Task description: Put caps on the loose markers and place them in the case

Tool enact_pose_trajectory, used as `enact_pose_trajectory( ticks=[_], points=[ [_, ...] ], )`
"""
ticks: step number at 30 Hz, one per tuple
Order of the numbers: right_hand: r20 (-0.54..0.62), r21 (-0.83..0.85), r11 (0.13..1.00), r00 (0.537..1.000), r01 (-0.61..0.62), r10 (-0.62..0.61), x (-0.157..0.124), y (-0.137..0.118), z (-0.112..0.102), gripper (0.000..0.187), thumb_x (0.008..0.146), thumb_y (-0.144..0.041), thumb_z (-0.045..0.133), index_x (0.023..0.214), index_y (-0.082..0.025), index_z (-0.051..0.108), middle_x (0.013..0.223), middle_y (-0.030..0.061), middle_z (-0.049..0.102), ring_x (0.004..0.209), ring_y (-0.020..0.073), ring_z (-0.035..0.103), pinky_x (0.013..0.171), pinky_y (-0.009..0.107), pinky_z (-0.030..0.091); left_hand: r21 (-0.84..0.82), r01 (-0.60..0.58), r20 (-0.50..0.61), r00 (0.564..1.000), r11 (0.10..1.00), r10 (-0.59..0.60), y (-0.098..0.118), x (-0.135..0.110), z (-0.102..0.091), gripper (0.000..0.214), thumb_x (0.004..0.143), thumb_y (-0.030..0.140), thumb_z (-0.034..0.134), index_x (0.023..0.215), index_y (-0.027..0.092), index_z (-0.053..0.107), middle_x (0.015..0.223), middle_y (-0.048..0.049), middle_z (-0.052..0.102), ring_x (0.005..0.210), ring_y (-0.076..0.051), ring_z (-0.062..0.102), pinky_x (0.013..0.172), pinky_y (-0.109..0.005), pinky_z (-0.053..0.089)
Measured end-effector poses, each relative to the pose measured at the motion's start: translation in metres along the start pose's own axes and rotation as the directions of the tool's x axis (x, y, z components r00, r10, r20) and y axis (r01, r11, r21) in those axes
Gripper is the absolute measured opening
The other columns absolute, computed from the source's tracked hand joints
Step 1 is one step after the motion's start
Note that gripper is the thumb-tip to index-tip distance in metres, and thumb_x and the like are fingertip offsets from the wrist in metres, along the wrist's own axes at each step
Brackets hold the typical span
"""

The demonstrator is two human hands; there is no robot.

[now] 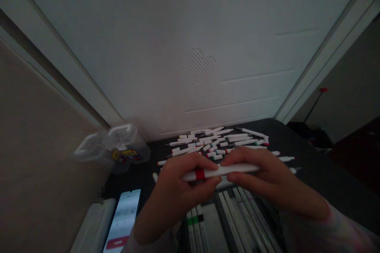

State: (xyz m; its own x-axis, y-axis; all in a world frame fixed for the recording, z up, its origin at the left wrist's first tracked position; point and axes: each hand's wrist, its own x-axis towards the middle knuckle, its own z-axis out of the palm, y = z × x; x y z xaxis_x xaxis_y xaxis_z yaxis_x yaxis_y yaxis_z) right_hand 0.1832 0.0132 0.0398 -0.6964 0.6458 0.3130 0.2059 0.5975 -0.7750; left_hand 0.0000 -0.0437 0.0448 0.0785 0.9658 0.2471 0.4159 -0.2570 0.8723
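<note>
A white marker [234,169] with a red band near its left end lies level between my two hands. My left hand [178,189] pinches its banded left part between thumb and fingers. On the right part, my right hand [264,178] grips it the same way. The fingertips of both hands nearly meet at the marker's middle. Below them, a box holds several white markers [237,217] side by side in compartments; some at its left, such as the green-banded marker [194,220], show coloured bands. My hands partly hide the box.
Loose white markers and caps [213,142] lie scattered on the dark table [320,178] behind my hands. Clear plastic containers [127,142] stand at the back left. A lit phone [123,217] showing a timer lies at the front left beside a white object [95,225]. A white panel [243,39] rises behind.
</note>
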Motion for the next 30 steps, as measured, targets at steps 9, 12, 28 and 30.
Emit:
enact_pose_trajectory(
  ticks=[9,12,28,30],
  points=[
    [-0.068,-0.016,0.998,0.996,0.059,-0.060,-0.0024,0.0026,0.0022,0.011,0.081,-0.027,0.056,0.087,-0.020,0.063,0.073,0.0008,0.066,0.065,0.0117,0.061,0.057,0.019,0.047,0.092,-0.162,-0.047,0.985,0.982,0.167,-0.0054,-0.0002,0.0033,0.007,0.064,0.015,0.066,0.070,0.018,0.064,0.055,0.0041,0.057,0.044,-0.005,0.044,0.043,-0.016,0.034],
    [-0.084,-0.048,0.993,0.990,0.112,-0.116,-0.0031,0.0027,0.0029,0.010,0.080,-0.027,0.057,0.087,-0.021,0.063,0.072,0.0001,0.066,0.065,0.0114,0.061,0.057,0.018,0.047,0.093,-0.205,-0.062,0.975,0.974,0.211,-0.0055,-0.0013,0.0031,0.009,0.064,0.013,0.066,0.070,0.018,0.063,0.056,0.0044,0.058,0.044,-0.005,0.045,0.045,-0.016,0.036],
    [-0.121,-0.058,0.992,0.985,0.114,-0.120,-0.0054,-0.0007,0.0033,0.011,0.079,-0.029,0.059,0.084,-0.021,0.064,0.071,0.0016,0.068,0.065,0.0127,0.063,0.056,0.019,0.048,0.055,-0.256,-0.082,0.962,0.965,0.260,-0.0002,-0.0036,0.0053,0.012,0.066,0.012,0.067,0.073,0.019,0.061,0.061,0.0057,0.060,0.050,-0.004,0.049,0.049,-0.015,0.038],
    [-0.091,-0.040,0.993,0.990,0.108,-0.111,-0.0028,0.0001,0.0041,0.012,0.080,-0.029,0.057,0.086,-0.021,0.063,0.074,0.0016,0.068,0.068,0.0129,0.063,0.059,0.019,0.048,0.047,-0.204,-0.060,0.977,0.978,0.207,-0.0006,-0.0014,0.0020,0.011,0.066,0.012,0.067,0.072,0.019,0.061,0.062,0.0055,0.061,0.050,-0.004,0.049,0.048,-0.014,0.037]
  ],
)
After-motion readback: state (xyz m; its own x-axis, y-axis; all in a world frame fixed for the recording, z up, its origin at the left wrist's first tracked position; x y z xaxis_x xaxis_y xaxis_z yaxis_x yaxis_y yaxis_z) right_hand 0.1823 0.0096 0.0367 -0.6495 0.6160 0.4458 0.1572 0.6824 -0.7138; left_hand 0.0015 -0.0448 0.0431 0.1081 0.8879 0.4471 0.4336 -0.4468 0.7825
